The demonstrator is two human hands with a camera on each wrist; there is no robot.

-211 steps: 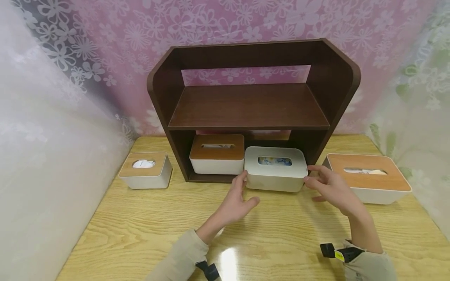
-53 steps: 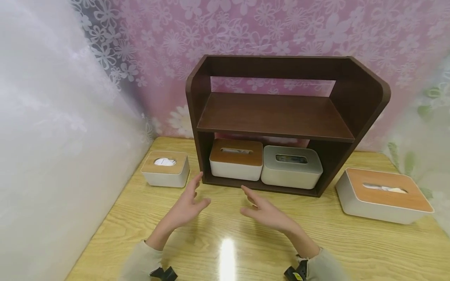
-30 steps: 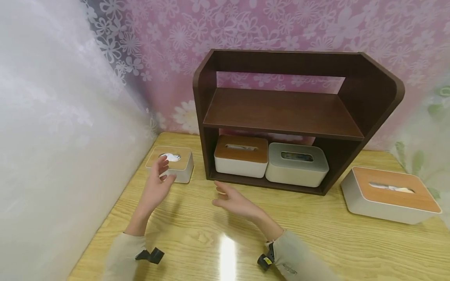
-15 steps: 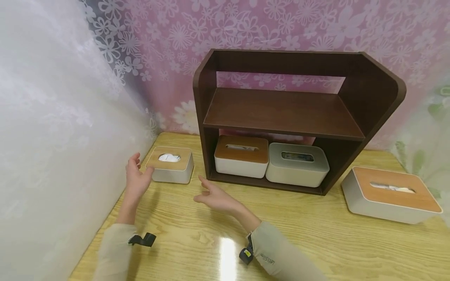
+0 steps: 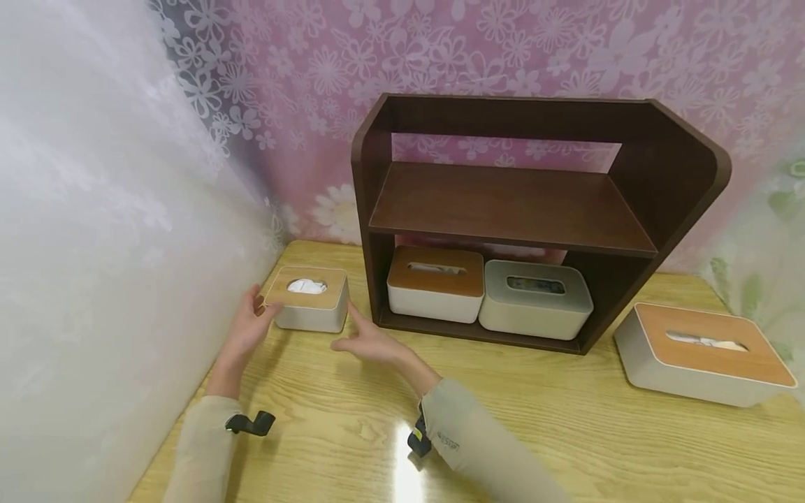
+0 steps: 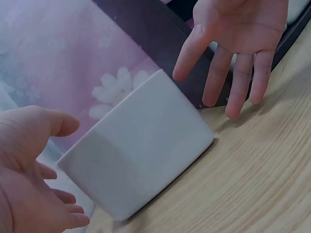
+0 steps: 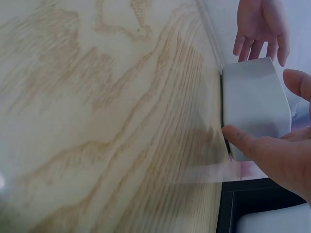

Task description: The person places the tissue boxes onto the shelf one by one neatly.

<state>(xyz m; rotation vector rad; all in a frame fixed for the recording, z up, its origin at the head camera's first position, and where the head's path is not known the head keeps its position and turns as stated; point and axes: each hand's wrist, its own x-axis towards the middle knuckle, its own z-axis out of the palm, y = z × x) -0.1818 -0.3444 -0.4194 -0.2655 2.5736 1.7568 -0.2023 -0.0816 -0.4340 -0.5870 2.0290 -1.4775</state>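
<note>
A small white tissue box with a light wood lid and white tissue in its slot stands on the table at the left. My left hand is at its left side, thumb by the near left corner, fingers loosely bent. On the other side, my right hand reaches toward the box's right end with fingers extended. In the left wrist view the right hand is spread beside the box, with neither hand gripping it. Whether fingertips touch the box, I cannot tell.
A dark brown shelf stands right of the small box. Its lower level holds a white tissue box with brown lid and a grey-lidded one. A larger wood-lidded box sits far right. A pale wall borders the left.
The grey-lidded box, earlier between both hands, now sits further into the lower shelf. Both hands have moved left to the small tissue box, the right hand closing in from the right.
</note>
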